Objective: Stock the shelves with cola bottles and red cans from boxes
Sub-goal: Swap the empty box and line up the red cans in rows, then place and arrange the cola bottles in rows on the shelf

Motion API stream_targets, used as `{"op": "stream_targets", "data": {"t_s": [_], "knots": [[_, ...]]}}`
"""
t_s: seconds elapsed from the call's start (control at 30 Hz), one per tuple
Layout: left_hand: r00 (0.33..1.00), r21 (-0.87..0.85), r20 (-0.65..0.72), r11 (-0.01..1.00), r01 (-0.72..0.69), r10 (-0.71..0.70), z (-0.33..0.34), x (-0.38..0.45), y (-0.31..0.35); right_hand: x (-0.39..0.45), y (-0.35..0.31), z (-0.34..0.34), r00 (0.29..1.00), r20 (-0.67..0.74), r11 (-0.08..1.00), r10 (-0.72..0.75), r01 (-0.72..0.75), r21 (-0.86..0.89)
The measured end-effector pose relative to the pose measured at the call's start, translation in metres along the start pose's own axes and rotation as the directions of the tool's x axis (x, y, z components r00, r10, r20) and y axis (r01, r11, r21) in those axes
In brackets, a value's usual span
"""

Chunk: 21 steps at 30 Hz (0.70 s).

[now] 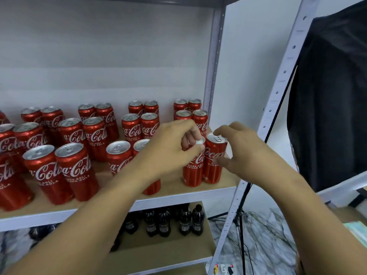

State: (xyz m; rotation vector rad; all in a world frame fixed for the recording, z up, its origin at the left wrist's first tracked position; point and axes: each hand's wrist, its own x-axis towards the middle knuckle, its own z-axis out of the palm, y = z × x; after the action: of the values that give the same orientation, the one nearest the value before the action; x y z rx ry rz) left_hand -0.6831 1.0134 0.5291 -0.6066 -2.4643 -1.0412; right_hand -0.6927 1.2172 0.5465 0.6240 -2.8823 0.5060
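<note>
Red cans stood at the shelf's front right corner; left hand pinched one rim, right hand hovered spread. Rigid, smooth, probably full: grip the sides.

left hand: hides most of the top of the can it grips, and part of a front-row can behind the wrist.
right hand: whether its fingertips touch the can at 9 o'clock cannot be told.
cans at 9 o'clock: cut off by the frame's left edge.
cola bottles: on the lower shelf, dark, labels too small to read; those further left hidden behind the forearm.
black cloth: cut off at the right edge.
</note>
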Motion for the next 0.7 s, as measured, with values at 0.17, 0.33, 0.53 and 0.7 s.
{"op": "stream_targets", "data": {"t_s": [0.17, 0.33, 0.53, 0.7], "knots": [[0.979, -0.082, 0.147, 0.985, 0.152, -0.139, 0.043, -0.070, -0.022, -0.036, 0.012, 0.051, 1.000, -0.011, 0.994, 0.015, -0.014, 0.106], [0.926, -0.044, 0.322, 0.975, 0.220, -0.194, 0.116, -0.139, -0.093, -0.058, 0.037, 0.147, 0.991, 0.053, 0.968, 0.121, -0.130, 0.213], [0.943, 0.052, 0.245, 0.974, 0.220, -0.226, 0.205, -0.174, -0.208, -0.055, 0.077, 0.298, 0.984, 0.035, 0.965, 0.172, -0.176, 0.196], [0.963, 0.223, 0.203, 0.966, 0.131, -0.178, 0.257, -0.163, -0.276, -0.027, 0.112, 0.390, 0.975, -0.049, 0.965, 0.217, -0.207, 0.161]]}}
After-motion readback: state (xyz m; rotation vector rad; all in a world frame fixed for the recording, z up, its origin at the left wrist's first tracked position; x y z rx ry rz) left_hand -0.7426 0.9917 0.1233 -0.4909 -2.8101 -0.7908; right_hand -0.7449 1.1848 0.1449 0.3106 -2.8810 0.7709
